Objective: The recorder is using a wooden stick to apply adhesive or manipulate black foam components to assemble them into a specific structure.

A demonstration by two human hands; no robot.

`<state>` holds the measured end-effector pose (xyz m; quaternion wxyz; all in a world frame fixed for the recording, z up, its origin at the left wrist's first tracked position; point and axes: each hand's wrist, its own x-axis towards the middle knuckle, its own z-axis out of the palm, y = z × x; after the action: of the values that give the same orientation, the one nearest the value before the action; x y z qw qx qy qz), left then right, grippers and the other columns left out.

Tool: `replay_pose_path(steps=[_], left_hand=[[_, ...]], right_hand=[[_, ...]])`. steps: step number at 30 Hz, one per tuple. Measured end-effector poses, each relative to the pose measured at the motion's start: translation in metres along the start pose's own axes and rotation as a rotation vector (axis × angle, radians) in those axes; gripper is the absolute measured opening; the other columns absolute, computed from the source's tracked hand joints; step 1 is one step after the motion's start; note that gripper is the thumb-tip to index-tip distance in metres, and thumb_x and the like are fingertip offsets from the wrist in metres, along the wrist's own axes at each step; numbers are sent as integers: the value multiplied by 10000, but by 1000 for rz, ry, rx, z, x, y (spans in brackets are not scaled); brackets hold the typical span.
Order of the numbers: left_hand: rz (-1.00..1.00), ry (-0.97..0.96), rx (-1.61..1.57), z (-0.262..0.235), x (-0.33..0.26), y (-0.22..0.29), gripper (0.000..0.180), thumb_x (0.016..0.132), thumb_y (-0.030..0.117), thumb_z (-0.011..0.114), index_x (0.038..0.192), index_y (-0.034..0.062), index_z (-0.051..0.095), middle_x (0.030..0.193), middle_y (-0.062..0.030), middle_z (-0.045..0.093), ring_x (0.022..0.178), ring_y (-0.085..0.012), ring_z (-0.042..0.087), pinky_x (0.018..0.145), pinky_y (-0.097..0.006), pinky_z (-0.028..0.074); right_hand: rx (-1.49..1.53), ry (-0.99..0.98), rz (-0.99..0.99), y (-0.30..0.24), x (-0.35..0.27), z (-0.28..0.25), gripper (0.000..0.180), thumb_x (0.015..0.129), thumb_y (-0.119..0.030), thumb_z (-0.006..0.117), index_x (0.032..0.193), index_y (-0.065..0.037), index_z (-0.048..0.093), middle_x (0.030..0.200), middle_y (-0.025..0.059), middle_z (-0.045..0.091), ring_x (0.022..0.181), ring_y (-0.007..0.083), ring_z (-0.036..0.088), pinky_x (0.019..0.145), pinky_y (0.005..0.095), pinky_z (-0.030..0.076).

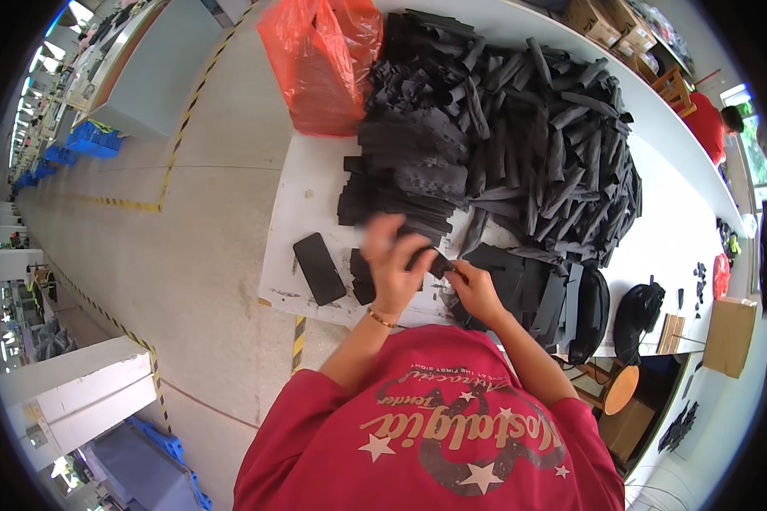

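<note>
My right hand (479,294) pinches the end of a short black strip (441,264) above the near part of the white table (294,204). Close beside it is my left hand (390,274), its fingers curved and smeared by motion, so its grip on the strip is unclear. Beyond the left hand lie stacked black strips (409,209), and part of a small dark stack (360,277) shows by its wrist. A black phone (320,269) rests to the left. Flat black pieces (507,272) lie just past my right hand.
A large heap of curled black strips (554,145) covers the table's far middle. A red plastic bag (320,72) stands at the far left corner. Black bundles (637,319) and a cardboard box (729,336) are at the right, near a round stool (620,390). Another person (706,128) is at far right.
</note>
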<state>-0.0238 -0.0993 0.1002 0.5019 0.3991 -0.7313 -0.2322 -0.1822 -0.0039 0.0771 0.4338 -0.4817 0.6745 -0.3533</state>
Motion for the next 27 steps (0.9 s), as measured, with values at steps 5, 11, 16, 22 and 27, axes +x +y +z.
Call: replay_pose_path(steps=[5,11,16,22,27], left_hand=[[-1221,235,-1580,26,-45,-37,212,921,168,608,1054,9,566,867,-106,612,825,-233,623,821,-373,513],[-1249,379,-1381,31,-23,-12,312,910,314,646,964,9,605,729,-73,607,719,-231,635,757,-349,526],[-1277,441,-1377,35,-14,5,310,907,301,653,968,1,603,730,-74,609,724,-226,641,760,-347,536],[-1287,435,-1281,35,-5,-3,288,901,281,663,932,3,595,682,-74,601,612,-225,639,565,-317,527],[-1322,443,-1158,24,-2,-36,251,894,264,675,815,40,598,596,-23,536,438,-127,495,363,-243,337]], right_hand=[[-48,34,-115,-1,-2,38,160,899,-68,573,1020,27,615,681,137,600,583,186,589,549,324,452],[-159,262,-259,-30,4,57,165,908,-56,532,1058,12,547,807,260,624,745,461,604,633,498,475],[-234,278,-170,-26,-4,55,107,929,-93,532,942,12,521,770,282,608,701,473,595,581,517,457],[-338,174,-135,-8,-19,51,149,932,-115,532,853,5,490,651,282,568,656,474,579,533,531,429],[-222,-49,-17,-24,-50,19,123,915,-100,554,855,3,523,678,267,558,671,451,586,545,471,444]])
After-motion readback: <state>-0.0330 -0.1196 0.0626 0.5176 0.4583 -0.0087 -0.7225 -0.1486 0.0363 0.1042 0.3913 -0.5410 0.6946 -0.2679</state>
